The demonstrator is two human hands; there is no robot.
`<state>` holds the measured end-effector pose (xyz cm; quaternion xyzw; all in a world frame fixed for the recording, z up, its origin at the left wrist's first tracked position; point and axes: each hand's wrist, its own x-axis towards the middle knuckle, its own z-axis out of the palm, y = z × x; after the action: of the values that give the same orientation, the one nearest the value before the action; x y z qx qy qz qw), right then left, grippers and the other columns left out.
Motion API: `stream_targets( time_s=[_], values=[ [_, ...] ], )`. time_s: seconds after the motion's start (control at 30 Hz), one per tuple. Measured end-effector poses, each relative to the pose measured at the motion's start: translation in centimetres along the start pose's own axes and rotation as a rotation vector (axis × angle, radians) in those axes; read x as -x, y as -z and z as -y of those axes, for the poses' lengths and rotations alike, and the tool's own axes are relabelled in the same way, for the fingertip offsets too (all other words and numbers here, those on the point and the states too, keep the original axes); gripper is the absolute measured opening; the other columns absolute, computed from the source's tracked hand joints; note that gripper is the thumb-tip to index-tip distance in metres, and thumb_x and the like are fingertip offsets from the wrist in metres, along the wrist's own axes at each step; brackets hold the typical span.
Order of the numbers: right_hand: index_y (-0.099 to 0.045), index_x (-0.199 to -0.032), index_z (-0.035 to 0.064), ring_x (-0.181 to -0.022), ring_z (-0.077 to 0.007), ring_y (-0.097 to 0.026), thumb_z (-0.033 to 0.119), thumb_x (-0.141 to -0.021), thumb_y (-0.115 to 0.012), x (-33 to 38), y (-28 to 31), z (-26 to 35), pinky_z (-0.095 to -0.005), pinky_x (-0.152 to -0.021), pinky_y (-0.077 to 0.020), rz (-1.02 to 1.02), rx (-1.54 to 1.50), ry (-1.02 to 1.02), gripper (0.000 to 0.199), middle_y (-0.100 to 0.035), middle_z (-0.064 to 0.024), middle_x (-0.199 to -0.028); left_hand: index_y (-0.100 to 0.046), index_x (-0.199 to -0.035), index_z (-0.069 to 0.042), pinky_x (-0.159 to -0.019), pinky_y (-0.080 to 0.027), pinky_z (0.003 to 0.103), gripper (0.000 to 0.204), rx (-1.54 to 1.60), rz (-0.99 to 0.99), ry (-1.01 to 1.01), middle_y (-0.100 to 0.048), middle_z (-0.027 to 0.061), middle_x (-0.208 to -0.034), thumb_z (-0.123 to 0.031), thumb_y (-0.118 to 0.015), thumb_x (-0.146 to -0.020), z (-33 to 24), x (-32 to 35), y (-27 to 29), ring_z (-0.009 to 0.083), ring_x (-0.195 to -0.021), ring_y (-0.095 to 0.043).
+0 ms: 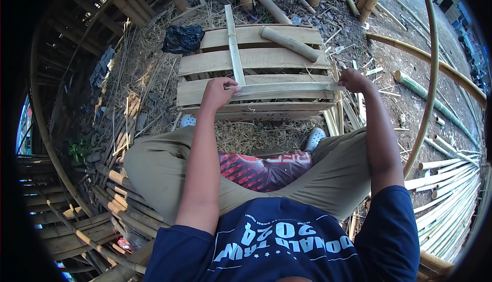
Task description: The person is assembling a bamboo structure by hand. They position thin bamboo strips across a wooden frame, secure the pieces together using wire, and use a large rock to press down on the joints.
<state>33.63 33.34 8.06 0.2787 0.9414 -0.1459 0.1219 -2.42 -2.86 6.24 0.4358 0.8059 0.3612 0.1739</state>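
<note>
**Operator:** Head view, looking down. My left hand [219,90] is closed on the left end of a flat bamboo strip [287,87] that lies crosswise along the wooden pallet [256,59], near its front edge.

**Observer:** And the other end?

**Operator:** My right hand [353,80] is clamped around it at the pallet's right edge. So the strip spans between my two fists, resting on the slats.

**Observer:** Anything crossing it?

**Operator:** A second, narrower bamboo slat [233,44] runs from the far side of the pallet down toward my left hand, meeting the strip just beside my knuckles. Whether the two are joined there I cannot tell.

**Observer:** What else sits on the pallet?

**Operator:** A short round bamboo section [289,44] lies slanted on the far right boards, well apart from my hands. A black plastic bag [182,37] sits on the ground off the pallet's far left corner. Long bamboo poles [446,179] are stacked to my right.
</note>
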Motion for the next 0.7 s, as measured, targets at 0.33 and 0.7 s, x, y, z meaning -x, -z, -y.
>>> stream_targets(
  time_s=[0.33,0.7],
  values=[
    [-0.081,-0.111,0.0083,-0.081,-0.0165,-0.073,0.009,-0.090,-0.075,-1.1,-0.7,-1.6,-0.0365,-0.075,-0.0575,-0.160,-0.261,0.027,0.022,-0.080,-0.0112,-0.093,-0.082,-0.094,-0.009,-0.065,-0.050,0.032,0.023,-0.006,-0.038,0.024,-0.075,0.0058,-0.079,-0.026,-0.089,-0.081,1.6,-0.2,-0.6,0.0138,-0.068,-0.064],
    [-0.077,-0.119,0.0043,-0.071,-0.0087,-0.067,0.003,-0.095,-0.069,14.3,8.6,1.4,-0.0252,-0.057,-0.0476,-0.627,-0.804,-0.071,0.025,-0.076,-0.0057,-0.089,-0.078,-0.103,-0.005,-0.074,-0.053,0.032,0.028,-0.095,-0.055,-0.031,-0.073,0.0077,-0.095,-0.015,-0.087,-0.079,0.5,0.0,-0.7,0.0170,-0.082,-0.067]
  ],
)
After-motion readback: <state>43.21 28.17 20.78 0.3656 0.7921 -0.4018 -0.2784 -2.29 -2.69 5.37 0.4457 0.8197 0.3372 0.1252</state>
